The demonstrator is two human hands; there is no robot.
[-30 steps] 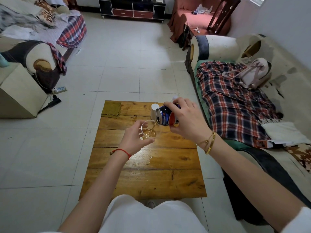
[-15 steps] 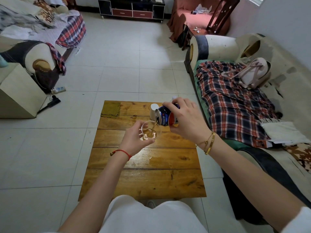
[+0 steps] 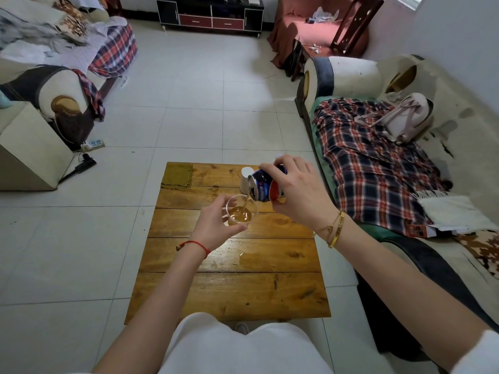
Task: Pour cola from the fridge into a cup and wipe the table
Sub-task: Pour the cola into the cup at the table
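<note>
My right hand (image 3: 297, 193) grips a blue cola can (image 3: 263, 186), tipped on its side with its mouth to the left. A thin brown stream runs from the can into a clear cup (image 3: 241, 211). My left hand (image 3: 216, 225) holds that cup just above the wooden table (image 3: 232, 290); brown liquid fills its lower part. A small wet puddle (image 3: 252, 259) lies on the planks nearer to me. A yellow-green cloth (image 3: 176, 175) lies flat at the table's far left corner.
A white paper cup (image 3: 246, 179) stands on the table behind the can. A sofa with a plaid blanket (image 3: 378, 163) runs close along the table's right side. Tiled floor (image 3: 81, 252) spreads to the left, with a power strip (image 3: 93, 144) near another sofa.
The brown liquid in the cup has risen as the can keeps pouring. Both hands stay almost where they were.
</note>
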